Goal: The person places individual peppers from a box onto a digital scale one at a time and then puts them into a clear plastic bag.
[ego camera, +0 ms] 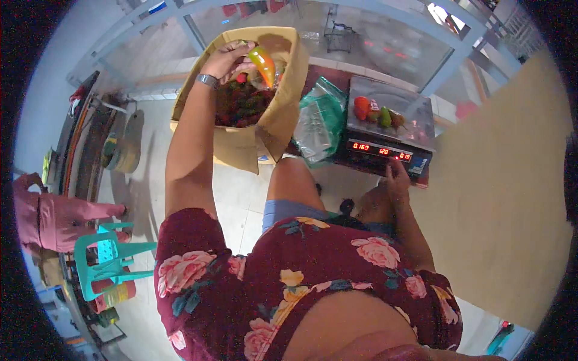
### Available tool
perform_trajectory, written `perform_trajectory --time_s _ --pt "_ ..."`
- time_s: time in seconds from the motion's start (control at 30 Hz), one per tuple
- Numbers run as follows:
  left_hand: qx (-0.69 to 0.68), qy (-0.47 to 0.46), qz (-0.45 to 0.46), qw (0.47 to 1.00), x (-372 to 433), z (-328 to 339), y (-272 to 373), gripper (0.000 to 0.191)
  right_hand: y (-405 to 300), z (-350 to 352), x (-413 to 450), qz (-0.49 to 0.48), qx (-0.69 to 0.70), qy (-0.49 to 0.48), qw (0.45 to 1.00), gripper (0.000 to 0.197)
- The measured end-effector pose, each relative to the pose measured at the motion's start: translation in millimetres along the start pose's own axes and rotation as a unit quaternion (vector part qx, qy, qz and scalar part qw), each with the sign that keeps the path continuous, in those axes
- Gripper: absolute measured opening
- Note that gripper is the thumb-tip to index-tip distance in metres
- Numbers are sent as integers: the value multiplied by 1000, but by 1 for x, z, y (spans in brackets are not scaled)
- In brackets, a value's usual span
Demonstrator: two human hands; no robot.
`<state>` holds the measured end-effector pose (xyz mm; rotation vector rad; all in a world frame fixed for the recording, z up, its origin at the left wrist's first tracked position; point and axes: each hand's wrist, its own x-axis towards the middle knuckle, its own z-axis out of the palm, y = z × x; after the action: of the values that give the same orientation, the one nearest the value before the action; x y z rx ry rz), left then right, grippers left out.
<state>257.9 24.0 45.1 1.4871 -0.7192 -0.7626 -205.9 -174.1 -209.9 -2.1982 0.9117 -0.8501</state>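
My left hand [230, 58] holds an orange and green pepper [263, 65] over an open cardboard box [239, 140]. Dark red and green produce [244, 104] lies inside the box, partly in shadow. My right hand [398, 180] is at the front edge of a digital scale [420, 131], just below its lit red display; whether its fingers hold anything does not show. Several small peppers [384, 117], red and green, rest on the metal pan. Between box and scale lie green and clear plastic bags [319, 122].
A large tan board or panel [501, 194] stands right of the scale. At the left are turquoise plastic chairs [90, 266] and a person in pink clothing [58, 221]. A glass partition with a pale blue frame [194, 34] runs behind the box.
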Motion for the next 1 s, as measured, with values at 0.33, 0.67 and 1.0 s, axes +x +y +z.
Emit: perform_trajectory --time_s 0.33,0.67,1.0 --pt "1 -146 80 986 -41 154 -29 20 -168 34 64 -24 362 -159 918 35" --pt "-66 -148 47 986 -48 214 -109 30 -138 23 47 104 353 -172 914 31" --pt "-8 -99 142 985 -46 222 -113 30 -128 40 49 115 378 -139 908 31"
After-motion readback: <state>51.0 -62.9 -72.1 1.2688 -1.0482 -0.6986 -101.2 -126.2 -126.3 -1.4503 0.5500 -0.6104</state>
